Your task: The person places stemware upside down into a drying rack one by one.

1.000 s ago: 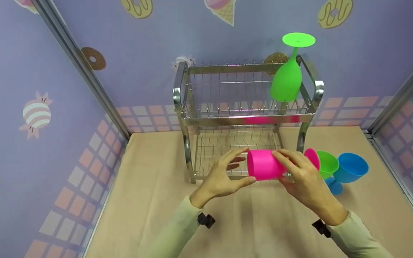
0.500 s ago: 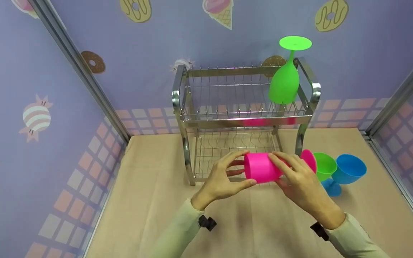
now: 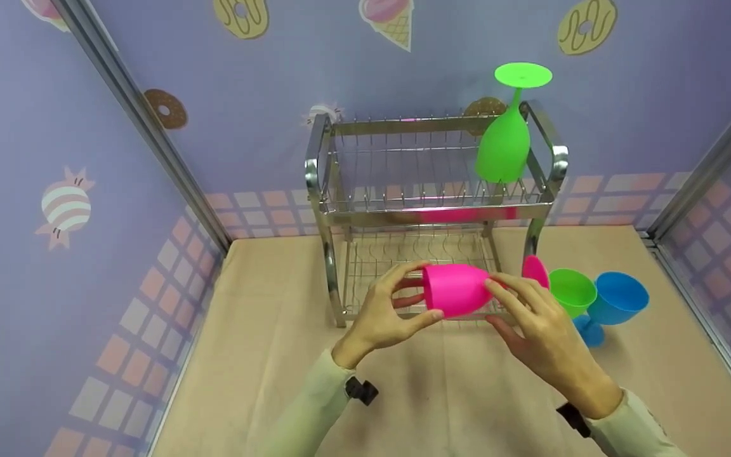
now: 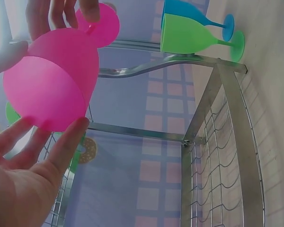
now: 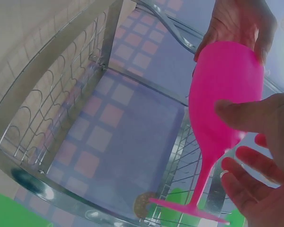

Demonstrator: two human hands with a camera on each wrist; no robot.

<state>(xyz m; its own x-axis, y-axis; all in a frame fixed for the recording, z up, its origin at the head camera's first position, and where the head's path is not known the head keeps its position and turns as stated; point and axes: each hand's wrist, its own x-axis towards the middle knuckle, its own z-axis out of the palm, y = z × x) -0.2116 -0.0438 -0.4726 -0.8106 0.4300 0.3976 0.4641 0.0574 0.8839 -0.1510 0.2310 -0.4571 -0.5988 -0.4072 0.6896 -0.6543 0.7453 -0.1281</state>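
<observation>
A pink plastic goblet (image 3: 454, 291) is held on its side in the air before the rack, its mouth to the left and its foot (image 3: 535, 273) to the right. My left hand (image 3: 384, 320) grips the bowl near the rim between thumb and fingers; in the left wrist view the fingertips (image 4: 75, 127) press its edge. My right hand (image 3: 543, 333) is at the stem end, fingers spread and loosely bent. One fingertip meets the narrow end of the bowl, while the thumb stands apart below. The right wrist view shows the stem (image 5: 203, 182) free of the fingers.
Behind the hands stands a two-tier metal dish rack (image 3: 441, 217). A green goblet (image 3: 506, 146) sits upside down on its upper right. On the table at right, a green goblet (image 3: 572, 292) and a blue goblet (image 3: 620, 298) stand upright. Patterned walls surround the table (image 3: 264, 355).
The pink goblet has shifted slightly left with my left hand round its rim. My right hand has loosened and slid from the bowl towards the stem, and its thumb has come away.
</observation>
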